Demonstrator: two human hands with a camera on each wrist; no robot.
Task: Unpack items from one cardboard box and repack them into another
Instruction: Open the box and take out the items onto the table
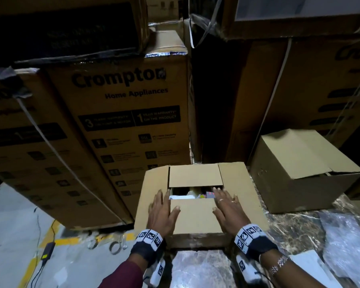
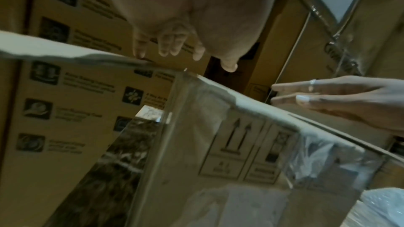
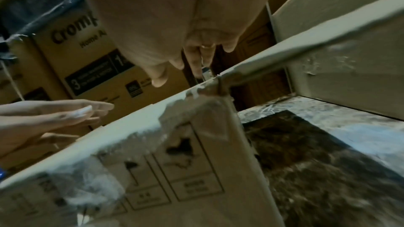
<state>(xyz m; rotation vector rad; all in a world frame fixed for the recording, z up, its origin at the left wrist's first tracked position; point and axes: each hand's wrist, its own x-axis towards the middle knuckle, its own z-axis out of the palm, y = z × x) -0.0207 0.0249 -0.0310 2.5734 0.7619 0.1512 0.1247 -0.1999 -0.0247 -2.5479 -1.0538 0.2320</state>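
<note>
Under both my palms: the cardboard box [image 1: 195,217], with its near flap folded down and the far flap [image 1: 195,175] folded toward it, a gap left between the two.
Left hand [image 1: 164,208]: fingers straight and spread, lying flat on the near flap's left edge, fingertips reaching the corner of the gap; it grips nothing.
Right hand [image 1: 229,208]: likewise flat and spread on the near flap's right edge, rings on two fingers, fingertips at the gap's right corner; it holds nothing.
Between my fingertips: items [image 1: 197,194] show through the gap, something white toward my left hand, something colourful toward my right; too dark for me to tell what they are.
Side flaps: one stands out beyond each hand, both open.
Right of my right hand: a second cardboard box [image 1: 303,173], well apart from the first, its top flaps mostly folded shut.
Beyond my left hand: a tall Crompton carton [image 1: 125,125], just behind the box I am touching.
Left wrist view: my left fingers [image 2: 170,44] hang straight above the box rim, and the box wall bears arrow symbols under glossy tape.
Behind my left wrist: a tape roll [image 1: 115,247] and a black adapter [image 1: 48,250] on the floor.
</note>
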